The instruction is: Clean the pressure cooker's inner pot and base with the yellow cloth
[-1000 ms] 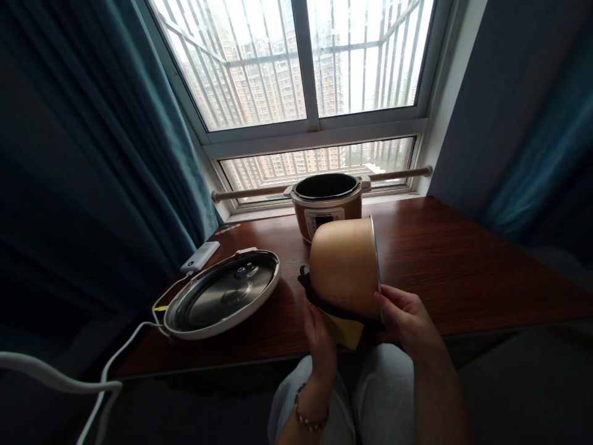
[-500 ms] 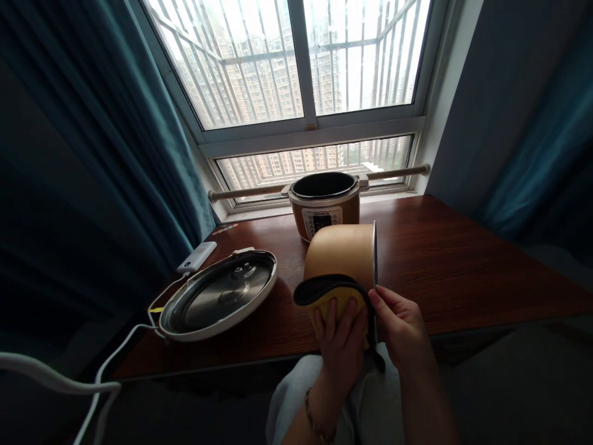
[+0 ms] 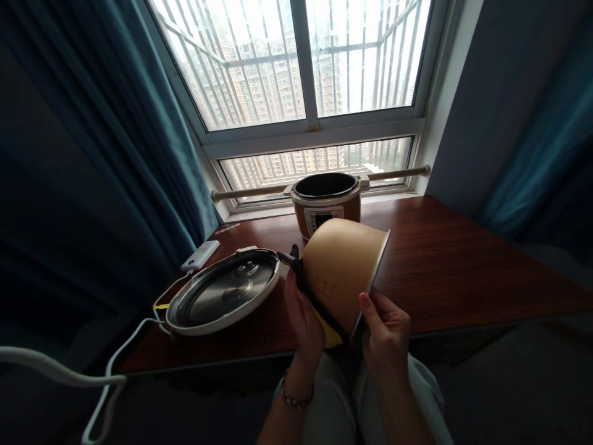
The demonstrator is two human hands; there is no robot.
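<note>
A golden inner pot (image 3: 341,269) is held tilted on its side over the near edge of the wooden table (image 3: 463,266), its mouth turned to the right. My right hand (image 3: 384,327) grips its metal rim from below. My left hand (image 3: 303,318) presses a yellow cloth with a black edge (image 3: 324,321) against the pot's underside and left wall, fingers curled round the cloth. Behind the pot stands the open cooker body (image 3: 327,201) by the window.
The cooker lid (image 3: 225,290) lies upside down on the table at the left, beside a white power bank (image 3: 200,255) with a white cable (image 3: 106,377) trailing off the edge. Teal curtains hang on both sides. My knees are under the table edge.
The pot has tipped so its mouth faces more to the right and upward. My left hand with the cloth slid from the front of the pot round to its left underside.
</note>
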